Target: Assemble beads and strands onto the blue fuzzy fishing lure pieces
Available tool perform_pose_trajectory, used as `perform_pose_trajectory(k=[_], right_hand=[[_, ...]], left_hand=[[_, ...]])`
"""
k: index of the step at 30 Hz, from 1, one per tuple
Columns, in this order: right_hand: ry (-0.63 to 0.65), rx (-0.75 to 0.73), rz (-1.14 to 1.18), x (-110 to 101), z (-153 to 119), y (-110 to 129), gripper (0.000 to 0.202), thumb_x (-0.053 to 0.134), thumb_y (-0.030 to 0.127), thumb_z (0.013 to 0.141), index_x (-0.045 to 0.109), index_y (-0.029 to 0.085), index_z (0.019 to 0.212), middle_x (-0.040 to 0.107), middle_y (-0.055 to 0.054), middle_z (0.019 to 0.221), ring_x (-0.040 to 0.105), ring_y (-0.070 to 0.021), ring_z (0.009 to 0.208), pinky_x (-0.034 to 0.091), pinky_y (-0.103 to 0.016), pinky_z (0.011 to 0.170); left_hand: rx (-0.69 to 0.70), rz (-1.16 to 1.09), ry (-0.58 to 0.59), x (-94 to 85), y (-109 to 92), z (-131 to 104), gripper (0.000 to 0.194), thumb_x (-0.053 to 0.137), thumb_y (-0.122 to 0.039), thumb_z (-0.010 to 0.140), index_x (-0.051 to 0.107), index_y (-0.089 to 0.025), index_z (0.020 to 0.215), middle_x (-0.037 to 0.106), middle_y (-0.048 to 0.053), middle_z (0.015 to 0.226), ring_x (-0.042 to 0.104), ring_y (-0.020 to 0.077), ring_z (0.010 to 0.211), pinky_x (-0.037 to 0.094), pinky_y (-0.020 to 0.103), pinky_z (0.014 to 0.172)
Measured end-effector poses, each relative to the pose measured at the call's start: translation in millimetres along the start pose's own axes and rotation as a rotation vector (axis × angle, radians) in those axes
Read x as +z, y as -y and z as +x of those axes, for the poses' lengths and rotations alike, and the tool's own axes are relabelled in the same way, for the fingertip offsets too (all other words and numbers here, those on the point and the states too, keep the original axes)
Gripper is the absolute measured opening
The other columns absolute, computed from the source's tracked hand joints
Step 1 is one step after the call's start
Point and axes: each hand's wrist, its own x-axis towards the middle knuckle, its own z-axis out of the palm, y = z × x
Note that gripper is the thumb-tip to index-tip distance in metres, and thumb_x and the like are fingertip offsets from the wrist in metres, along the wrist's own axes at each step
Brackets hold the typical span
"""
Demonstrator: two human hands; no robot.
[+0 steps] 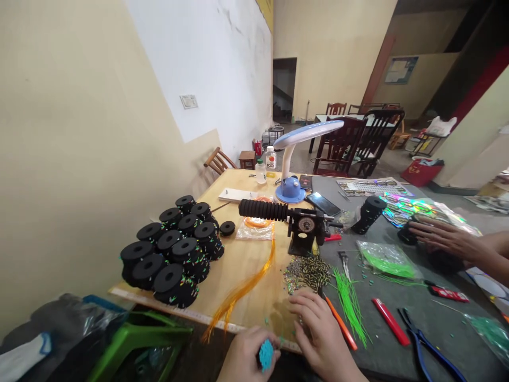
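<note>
My left hand [248, 353] is closed at the table's front edge around a teal bundle [266, 355], whose rough cut end faces up; it looks like packed strands. To its right, my right hand [318, 334] rests over the table edge with fingers apart and slightly bent, and nothing shows in it. Just beyond its fingertips lies a spread of small dark and gold beads [314, 271]. An orange pen-like tool [341, 323] and bright green strands [352, 305] lie to the right of that hand. Orange strands [250, 284] trail across the wood on the left.
A black crank device [306, 231] carries a ribbed black foam roll [263, 209]. Stacks of black foam spools [170, 281] stand left. A blue lamp [291, 190] is behind. Pliers [423, 339] and a red cutter [391, 321] lie right, where another person's hands [445, 239] touch black spools.
</note>
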Motion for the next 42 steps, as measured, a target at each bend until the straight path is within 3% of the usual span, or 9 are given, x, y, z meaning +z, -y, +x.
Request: perform_pose_trajectory(k=[4,9,14,19,23,28,31,35,42], right_hand=[[0.012,-0.055,0.022,12,16,6,0.035,0.044,0.003,0.078,0.062,0.02,0.103,0.068,-0.009,0.107,0.058,-0.0224,0.103,0.051,-0.041,0.089],[0.096,-0.076,-0.092,46,42,8,0.038,0.048,0.008,0.079,0.062,0.016,0.114,0.068,-0.01,0.117,0.055,-0.0263,0.112,0.047,-0.045,0.097],[0.174,-0.112,-0.217,73,51,8,0.039,0.051,0.014,0.085,0.06,0.016,0.122,0.065,-0.011,0.124,0.049,-0.0283,0.125,0.031,-0.052,0.111],[0.279,-0.196,-0.096,74,31,16,0.04,0.049,0.013,0.086,0.055,0.021,0.125,0.067,-0.006,0.121,0.052,-0.0217,0.124,0.023,-0.048,0.116],[0.268,-0.222,-0.023,65,24,18,0.041,0.047,0.009,0.083,0.058,0.022,0.119,0.07,-0.005,0.113,0.055,-0.0197,0.114,0.022,-0.049,0.116],[0.138,-0.125,-0.175,69,47,12,0.041,0.053,0.014,0.082,0.059,0.018,0.122,0.064,-0.011,0.124,0.052,-0.0274,0.12,0.031,-0.054,0.11],[0.178,-0.137,-0.218,81,53,9,0.04,0.054,0.018,0.084,0.06,0.016,0.123,0.064,-0.012,0.126,0.052,-0.0285,0.121,0.031,-0.055,0.111],[0.241,-0.226,-0.146,90,37,14,0.039,0.049,0.015,0.087,0.058,0.017,0.125,0.064,-0.01,0.126,0.053,-0.0249,0.122,0.026,-0.053,0.115],[0.254,-0.346,-0.063,79,6,21,0.041,0.048,0.014,0.088,0.054,0.017,0.128,0.066,-0.01,0.124,0.055,-0.025,0.121,0.029,-0.05,0.115]], left_hand=[[-0.055,-0.009,0.068,1.9,11,-16,0.025,0.058,-0.006,0.064,0.071,-0.019,0.081,0.074,0.005,0.074,0.068,0.0189,0.064,0.049,0.022,0.06],[-0.152,-0.053,-0.07,-2.0,21,-29,0.012,0.06,-0.012,0.066,0.069,-0.019,0.07,0.071,0.003,0.064,0.063,0.0163,0.056,0.046,0.021,0.056],[-0.292,-0.173,-0.164,-7.6,27,-43,0.011,0.064,-0.025,0.073,0.068,-0.017,0.067,0.067,0.003,0.06,0.057,0.0147,0.054,0.045,0.021,0.056],[-0.498,-0.375,-0.375,-13.8,30,-61,0.038,0.064,-0.054,0.075,0.062,-0.017,0.064,0.056,-0.001,0.052,0.048,0.0127,0.049,0.041,0.021,0.05],[-0.579,-0.432,-0.446,-17.4,28,-65,0.044,0.064,-0.06,0.072,0.06,-0.017,0.064,0.053,-0.002,0.052,0.046,0.013,0.051,0.04,0.022,0.052],[-0.567,-0.467,-0.416,-9.5,21,-60,0.047,0.062,-0.063,0.073,0.06,-0.017,0.064,0.053,-0.001,0.052,0.047,0.0137,0.051,0.039,0.022,0.051],[-0.553,-0.479,-0.397,-3.5,22,-62,0.046,0.063,-0.062,0.073,0.061,-0.017,0.063,0.055,-0.001,0.051,0.048,0.0131,0.05,0.039,0.022,0.05],[-0.599,-0.571,-0.373,2.8,29,-70,0.049,0.066,-0.065,0.068,0.06,-0.017,0.06,0.055,-0.001,0.049,0.047,0.0115,0.047,0.039,0.022,0.049],[-0.846,-0.877,-0.255,24.2,38,-75,0.063,0.071,-0.073,0.054,0.062,-0.014,0.074,0.06,-0.001,0.051,0.034,0.0041,0.034,0.019,0.019,0.037]])
